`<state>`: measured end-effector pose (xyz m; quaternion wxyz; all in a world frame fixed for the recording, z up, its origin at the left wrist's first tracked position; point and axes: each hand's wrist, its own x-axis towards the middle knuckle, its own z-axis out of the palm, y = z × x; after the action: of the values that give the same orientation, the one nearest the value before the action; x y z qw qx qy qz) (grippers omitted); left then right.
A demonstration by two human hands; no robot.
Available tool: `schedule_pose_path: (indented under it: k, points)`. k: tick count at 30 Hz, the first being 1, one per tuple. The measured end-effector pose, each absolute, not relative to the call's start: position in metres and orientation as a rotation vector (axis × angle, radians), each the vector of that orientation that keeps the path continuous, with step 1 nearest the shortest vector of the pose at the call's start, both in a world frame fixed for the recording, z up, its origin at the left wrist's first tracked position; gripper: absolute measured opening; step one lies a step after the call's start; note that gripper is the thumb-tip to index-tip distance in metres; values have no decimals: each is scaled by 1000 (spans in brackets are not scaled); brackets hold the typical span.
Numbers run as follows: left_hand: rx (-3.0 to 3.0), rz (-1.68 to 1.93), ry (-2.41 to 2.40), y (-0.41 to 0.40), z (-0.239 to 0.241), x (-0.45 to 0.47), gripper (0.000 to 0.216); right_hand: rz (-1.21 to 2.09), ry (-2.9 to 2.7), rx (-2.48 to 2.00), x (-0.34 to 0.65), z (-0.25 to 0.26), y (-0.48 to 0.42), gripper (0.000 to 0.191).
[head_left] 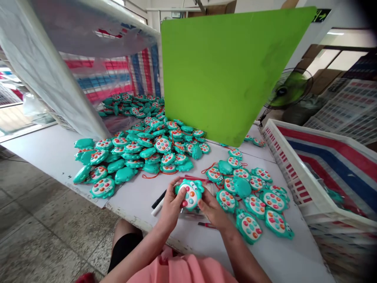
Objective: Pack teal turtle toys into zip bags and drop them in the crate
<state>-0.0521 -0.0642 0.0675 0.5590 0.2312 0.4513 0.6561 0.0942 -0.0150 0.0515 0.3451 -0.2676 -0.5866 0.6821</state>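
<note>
A teal frog-shaped toy (191,193) with coloured round buttons is held over the white table (138,198) by both hands. My left hand (171,205) grips its left side, the thumb pressed on the buttons. My right hand (211,209) closes on its lower right edge. A black and white marker (158,201) lies just left of my left hand. A red pen-like item (206,225) lies under my right wrist.
A big heap of the same toys (141,151) covers the table to the left and back. A smaller group (253,196) lies to the right. A green board (226,70) stands behind. A white crate (297,184) with a striped liner sits at the right. A fan (288,90) is beyond.
</note>
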Motion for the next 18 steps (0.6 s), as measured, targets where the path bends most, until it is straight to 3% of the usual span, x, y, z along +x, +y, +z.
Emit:
schedule_pose_path:
  k: [4,10,18]
  points:
    - [607,1457,1052,-68,68,-60,65,1725,-1305,-946,82,45,-22,48]
    - [786,1349,1028,-73,75,-68,100,1572,-1448,-1102,85,50,-20,48]
    - [888,1337,1071,-75,71,-65,96,1478,-1555,-1064,88,57,-24,48]
